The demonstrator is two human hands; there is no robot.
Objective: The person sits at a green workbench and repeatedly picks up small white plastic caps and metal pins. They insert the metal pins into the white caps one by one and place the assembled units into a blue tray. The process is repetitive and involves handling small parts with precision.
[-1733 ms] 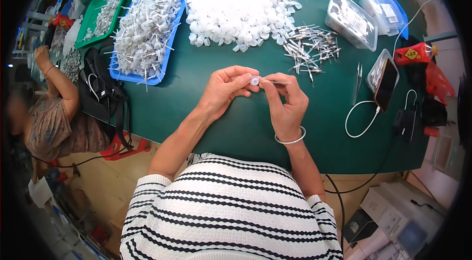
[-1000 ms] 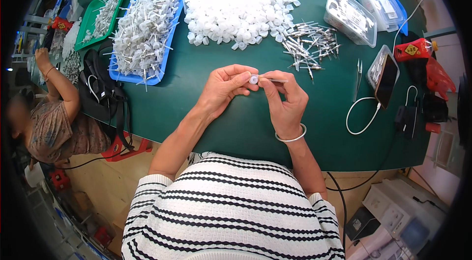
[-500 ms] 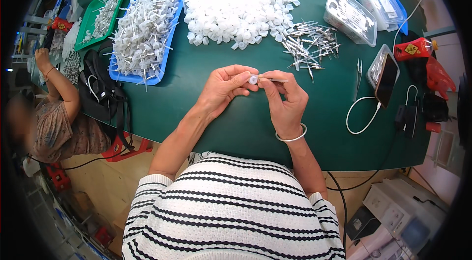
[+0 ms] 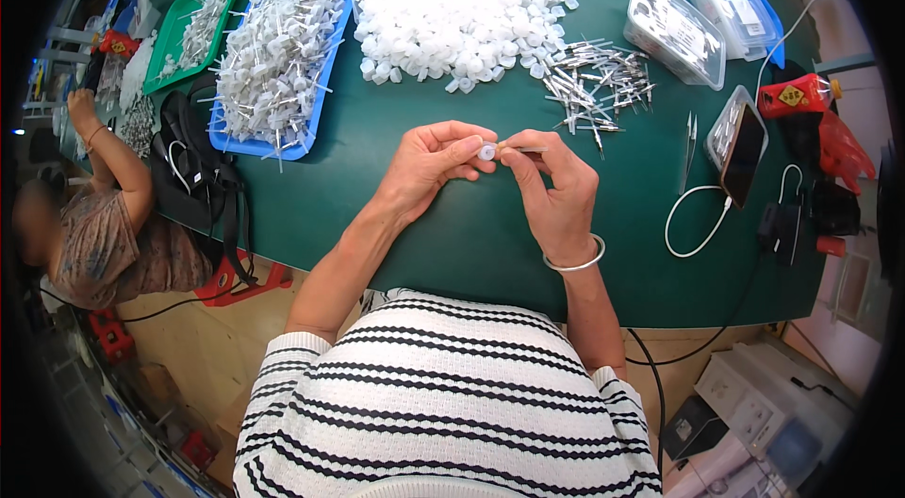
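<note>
Between the thumb and fingers of my left hand (image 4: 424,168) is a small white plastic cap (image 4: 487,151), its round end showing. My right hand (image 4: 558,187) pinches a thin metal pin (image 4: 534,149), and its fingertips meet the cap's right side. Whether the pin's tip is inside the cap is hidden by the fingers. Both hands hover over the green table (image 4: 452,234). Beyond them lies a heap of white plastic caps (image 4: 457,8) on a clear bag. To its right is a loose pile of metal pins (image 4: 599,83).
At left are a blue tray (image 4: 222,144) of capped pins, a green tray (image 4: 174,79) and a black bag (image 4: 179,159). Tweezers (image 4: 689,154), clear boxes (image 4: 674,32) and a phone (image 4: 744,154) with a white cable lie right. A co-worker (image 4: 123,234) sits at left.
My right hand and its bracelet have shifted slightly to the right, and the wrist has turned a little. My left hand stays nearly still with the cap.
</note>
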